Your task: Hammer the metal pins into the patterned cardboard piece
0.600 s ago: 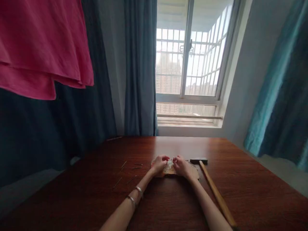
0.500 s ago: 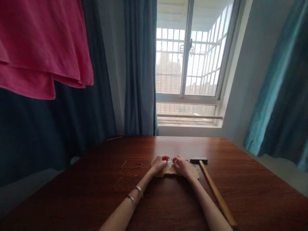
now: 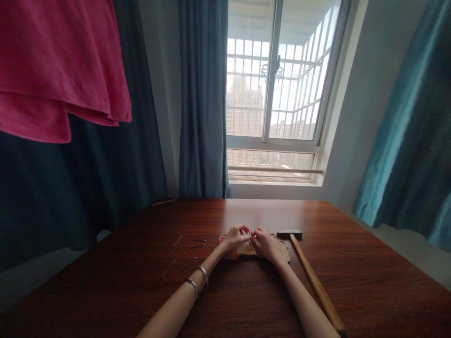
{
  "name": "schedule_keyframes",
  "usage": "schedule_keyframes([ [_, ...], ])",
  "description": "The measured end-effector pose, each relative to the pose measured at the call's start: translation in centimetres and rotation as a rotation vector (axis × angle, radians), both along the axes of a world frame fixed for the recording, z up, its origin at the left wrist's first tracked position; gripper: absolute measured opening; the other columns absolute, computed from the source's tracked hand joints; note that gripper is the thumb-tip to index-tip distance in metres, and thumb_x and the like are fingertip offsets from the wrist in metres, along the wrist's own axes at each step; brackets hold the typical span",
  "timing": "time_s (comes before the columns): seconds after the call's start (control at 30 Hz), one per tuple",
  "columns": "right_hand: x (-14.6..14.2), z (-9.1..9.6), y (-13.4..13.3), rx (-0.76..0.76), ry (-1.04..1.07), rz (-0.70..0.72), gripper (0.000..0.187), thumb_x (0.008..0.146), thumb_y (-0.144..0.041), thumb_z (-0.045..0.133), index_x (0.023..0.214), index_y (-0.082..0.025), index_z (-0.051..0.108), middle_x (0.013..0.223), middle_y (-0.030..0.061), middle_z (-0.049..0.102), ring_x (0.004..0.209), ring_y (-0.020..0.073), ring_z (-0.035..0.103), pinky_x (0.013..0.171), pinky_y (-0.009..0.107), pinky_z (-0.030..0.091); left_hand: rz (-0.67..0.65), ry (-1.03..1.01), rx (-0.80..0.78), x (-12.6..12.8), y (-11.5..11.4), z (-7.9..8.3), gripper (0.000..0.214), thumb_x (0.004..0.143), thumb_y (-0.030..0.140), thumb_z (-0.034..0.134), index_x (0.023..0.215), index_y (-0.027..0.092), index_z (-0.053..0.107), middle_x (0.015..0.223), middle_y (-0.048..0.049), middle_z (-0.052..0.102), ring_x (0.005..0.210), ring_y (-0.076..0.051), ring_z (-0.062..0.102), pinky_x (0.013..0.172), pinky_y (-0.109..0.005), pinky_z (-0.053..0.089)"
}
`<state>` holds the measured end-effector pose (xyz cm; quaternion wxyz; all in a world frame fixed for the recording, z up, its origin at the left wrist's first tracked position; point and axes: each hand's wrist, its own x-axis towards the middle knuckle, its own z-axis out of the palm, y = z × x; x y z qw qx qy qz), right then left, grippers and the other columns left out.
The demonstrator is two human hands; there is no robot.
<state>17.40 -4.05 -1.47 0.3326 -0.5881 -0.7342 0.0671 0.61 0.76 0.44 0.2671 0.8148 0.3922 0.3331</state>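
Observation:
A flat tan board or piece of cardboard (image 3: 282, 249) lies on the table, its top dotted with small dark marks and a row of short spikes along its far right edge. Over its middle, a thin dark nail (image 3: 251, 233) stands roughly upright between my fingertips. My right hand (image 3: 264, 241) pinches it from the right. From the left, my left hand (image 3: 237, 237) meets it with curled fingers and thumb; the exact contact is too small to see. A hammer with a wooden handle (image 3: 317, 284) and black head (image 3: 289, 234) lies right of the board.
Several loose nails (image 3: 189, 264) lie scattered on the brown wooden table (image 3: 260, 300) to the left of the board. A pink cloth (image 3: 59, 70) hangs at the upper left. Behind the table are blue curtains (image 3: 202, 103) and a barred window (image 3: 275, 94).
My left fingertips have come closer to the nail and to my right fingers, covering more of the nail. The view has shifted slightly. Hammer and loose nails lie as before.

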Motion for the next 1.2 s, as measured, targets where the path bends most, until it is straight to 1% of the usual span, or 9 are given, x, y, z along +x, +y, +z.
schedule_keyframes([
  [0.13, 0.1, -0.2, 0.2, 0.003, 0.014, 0.002, 0.014, 0.084, -0.025, 0.05, 0.081, -0.025, 0.063, 0.09, 0.0026, 0.061, 0.088, 0.0162, 0.057, 0.078, 0.023, 0.041, -0.024, 0.009, 0.015, 0.4, 0.8, -0.5, 0.023, 0.069, 0.033, 0.065, 0.082, 0.014, 0.068, 0.077, -0.0028, 0.067, 0.072, -0.015, 0.059, 0.065, -0.022, 0.044],
  [0.27, 0.1, -0.7, 0.4, 0.06, 0.026, 0.025, 0.015, 0.084, -0.024, 0.048, 0.079, -0.023, 0.063, 0.087, 0.0024, 0.061, 0.085, 0.0153, 0.057, 0.076, 0.023, 0.04, -0.042, -0.01, 0.036, 0.6, 1.6, -1.3, 0.024, 0.072, 0.035, 0.064, 0.081, 0.013, 0.069, 0.073, -0.0028, 0.066, 0.068, -0.014, 0.058, 0.063, -0.022, 0.043],
  [0.43, 0.1, -1.3, 0.5, 0.084, 0.037, 0.012, 0.013, 0.083, -0.024, 0.05, 0.078, -0.022, 0.062, 0.087, 0.0024, 0.06, 0.083, 0.0149, 0.056, 0.075, 0.022, 0.04, -0.053, -0.048, 0.042, 0.6, 1.8, -1.8, 0.025, 0.072, 0.036, 0.064, 0.08, 0.013, 0.069, 0.071, -0.0027, 0.065, 0.067, -0.013, 0.058, 0.061, -0.021, 0.043],
  [0.8, 0.0, -0.7, 0.1, 0.049, 0.092, 0.016, 0.014, 0.081, -0.024, 0.051, 0.077, -0.022, 0.064, 0.085, 0.0024, 0.061, 0.081, 0.0146, 0.057, 0.075, 0.024, 0.042, -0.04, -0.055, 0.015, 0.7, 1.0, -1.2, 0.021, 0.071, 0.032, 0.065, 0.08, 0.013, 0.069, 0.072, -0.0037, 0.068, 0.068, -0.014, 0.059, 0.062, -0.022, 0.045],
  [0.9, 0.4, 0.1, -0.1, -0.008, 0.205, 0.049, 0.016, 0.079, -0.028, 0.054, 0.088, -0.021, 0.065, 0.086, 0.0028, 0.063, 0.077, 0.0143, 0.058, 0.073, 0.025, 0.045, -0.03, -0.046, 0.006, 0.6, 0.9, -1.0, 0.02, 0.071, 0.03, 0.063, 0.081, 0.014, 0.069, 0.073, -0.0034, 0.068, 0.069, -0.014, 0.059, 0.063, -0.022, 0.045],
  [0.97, 1.3, 0.9, -0.4, -0.046, 0.264, 0.053, 0.028, 0.076, -0.03, 0.058, 0.101, -0.019, 0.063, 0.089, 0.0038, 0.064, 0.076, 0.0148, 0.06, 0.071, 0.026, 0.047, -0.034, -0.04, 0.001, 0.6, 0.8, -1.0, 0.019, 0.071, 0.029, 0.063, 0.081, 0.014, 0.07, 0.075, -0.0037, 0.069, 0.07, -0.014, 0.06, 0.065, -0.023, 0.046],
  [1.03, 2.6, 1.7, -0.9, -0.061, 0.277, 0.018, 0.038, 0.074, -0.029, 0.059, 0.109, -0.017, 0.06, 0.094, 0.0059, 0.065, 0.079, 0.0164, 0.061, 0.072, 0.027, 0.048, -0.036, -0.04, -0.004, 0.6, 0.7, -0.9, 0.019, 0.071, 0.028, 0.062, 0.081, 0.014, 0.07, 0.076, -0.0041, 0.069, 0.07, -0.015, 0.06, 0.065, -0.023, 0.046],
  [1.13, 5.2, 3.0, -2.6, -0.085, 0.251, -0.114, 0.036, 0.077, -0.028, 0.053, 0.109, -0.013, 0.059, 0.097, 0.0104, 0.065, 0.083, 0.0195, 0.061, 0.076, 0.031, 0.048, -0.026, -0.042, -0.012, 0.6, 0.7, -1.0, 0.019, 0.071, 0.028, 0.062, 0.081, 0.013, 0.07, 0.075, -0.0041, 0.068, 0.07, -0.014, 0.06, 0.064, -0.022, 0.045],
  [1.2, 6.8, 3.6, -4.4, -0.119, 0.091, -0.297, 0.032, 0.078, -0.027, 0.051, 0.105, -0.013, 0.061, 0.098, 0.0128, 0.064, 0.091, 0.0223, 0.06, 0.082, 0.032, 0.045, -0.023, -0.041, -0.013, 0.6, 0.8, -1.1, 0.02, 0.071, 0.028, 0.061, 0.081, 0.013, 0.07, 0.075, -0.0038, 0.068, 0.069, -0.014, 0.06, 0.063, -0.021, 0.045],
])
